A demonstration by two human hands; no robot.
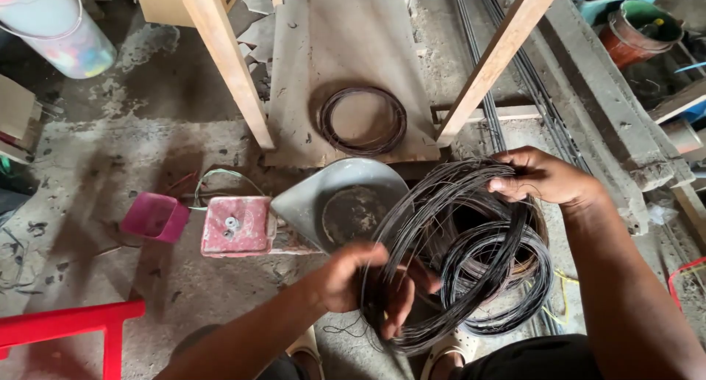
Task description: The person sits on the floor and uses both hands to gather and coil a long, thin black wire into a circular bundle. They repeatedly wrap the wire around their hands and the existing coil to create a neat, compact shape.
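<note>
Your left hand (353, 277) is closed around the near side of the big wire coil (441, 255) and your right hand (540, 176) pinches its far edge, holding it above a smaller coil (500, 277). Loose strands could spring out and tangle together.

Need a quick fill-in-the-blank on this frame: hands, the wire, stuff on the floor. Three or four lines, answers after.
1. Both hands hold a large coil of thin dark ____.
2. The left hand grips the large coil at its lower edge; the right hand grips its ____ edge.
3. A smaller coil lies flat on the grey board between two ____ posts.
4. The small tub left of the red block is ____.

Answers: wire; upper; wooden; pink
</note>
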